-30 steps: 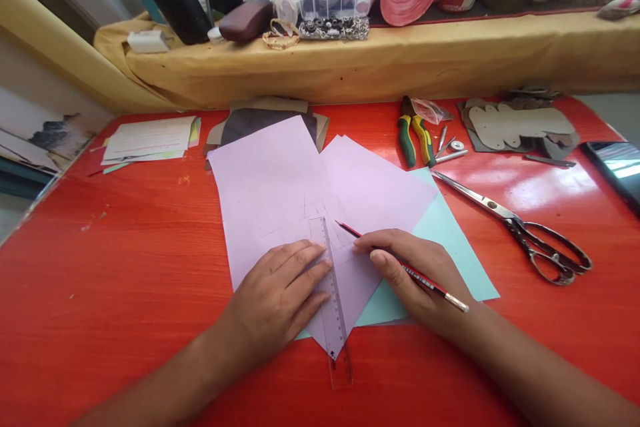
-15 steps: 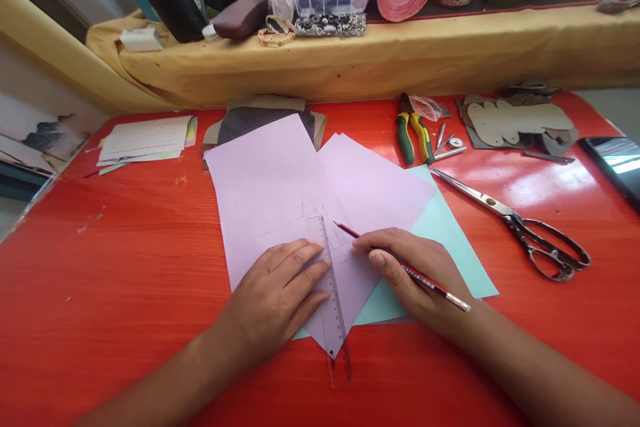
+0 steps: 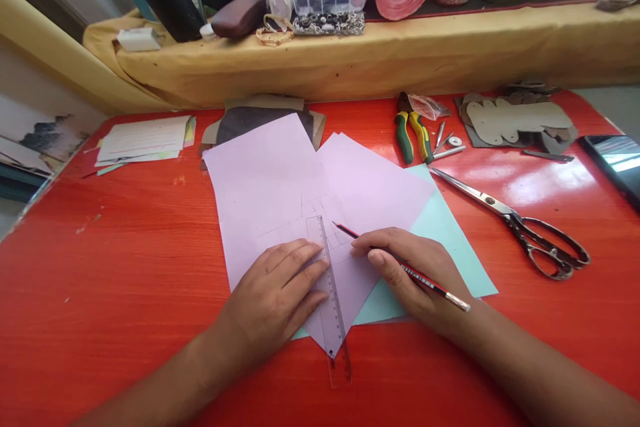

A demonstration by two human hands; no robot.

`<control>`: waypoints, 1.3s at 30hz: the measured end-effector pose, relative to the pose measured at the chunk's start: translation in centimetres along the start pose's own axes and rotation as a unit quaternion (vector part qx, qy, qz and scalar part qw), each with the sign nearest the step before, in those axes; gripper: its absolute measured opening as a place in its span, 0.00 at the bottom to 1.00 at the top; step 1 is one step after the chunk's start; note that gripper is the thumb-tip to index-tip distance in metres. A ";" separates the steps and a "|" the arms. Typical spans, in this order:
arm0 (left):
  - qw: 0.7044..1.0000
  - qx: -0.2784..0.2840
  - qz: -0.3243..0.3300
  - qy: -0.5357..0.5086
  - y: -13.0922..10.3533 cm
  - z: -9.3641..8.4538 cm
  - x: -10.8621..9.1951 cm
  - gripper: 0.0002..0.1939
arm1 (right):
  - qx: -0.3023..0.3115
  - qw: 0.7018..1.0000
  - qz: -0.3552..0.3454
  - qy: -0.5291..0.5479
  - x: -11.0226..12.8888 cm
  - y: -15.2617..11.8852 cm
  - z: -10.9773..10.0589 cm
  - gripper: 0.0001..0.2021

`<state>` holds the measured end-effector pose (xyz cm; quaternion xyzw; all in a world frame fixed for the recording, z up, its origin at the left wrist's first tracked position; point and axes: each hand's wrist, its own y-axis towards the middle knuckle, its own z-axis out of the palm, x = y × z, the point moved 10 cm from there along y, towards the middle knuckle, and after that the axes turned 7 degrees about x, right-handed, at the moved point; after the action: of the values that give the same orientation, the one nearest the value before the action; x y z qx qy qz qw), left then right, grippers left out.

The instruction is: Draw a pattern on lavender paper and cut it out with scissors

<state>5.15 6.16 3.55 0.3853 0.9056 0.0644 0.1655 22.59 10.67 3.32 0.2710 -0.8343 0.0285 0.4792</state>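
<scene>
A clear plastic ruler (image 3: 331,307) lies lengthwise over the lilac paper (image 3: 265,167), its near end sticking out past the paper's lower corner. My left hand (image 3: 285,287) holds the ruler down, fingertips pressed on its left side. In my right hand (image 3: 415,273) is a red and black pencil (image 3: 425,280), pinched between thumb and fingers. The pencil's tip points up and left, just right of the ruler's far end. Thin pencil lines show on the lilac paper around there. Whether the tip touches the sheet I cannot tell.
Under the lilac sheets lies mint-green paper (image 3: 450,247). To the right are large scissors (image 3: 505,213), pliers (image 3: 414,130) and a phone (image 3: 613,163). Grey cut-out templates (image 3: 520,121) sit at the back right, paper slips (image 3: 143,140) at the left. A cloth-covered ledge (image 3: 300,67) runs behind.
The whole view has shifted very slightly. Both hands, the ruler and the pencil keep practically the same places.
</scene>
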 end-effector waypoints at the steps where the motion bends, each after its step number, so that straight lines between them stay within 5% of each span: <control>1: 1.000 0.000 0.000 -0.001 0.0 0.0 0.0 0.14 | 0.000 1.000 -0.001 0.000 0.0 0.0 0.0 0.11; 18: 1.000 0.002 0.000 -0.003 -0.1 0.3 0.1 0.15 | 0.005 0.997 -0.075 0.022 1.8 0.2 -0.2 0.11; 39: 1.000 -0.004 -0.001 0.000 -0.1 0.1 0.1 0.15 | 0.002 0.997 -0.083 0.004 2.4 0.4 -0.5 0.15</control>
<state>5.04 6.17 3.36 0.3839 0.9056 0.0677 0.1669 21.87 10.11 5.68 0.3402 -0.8070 -0.0091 0.4825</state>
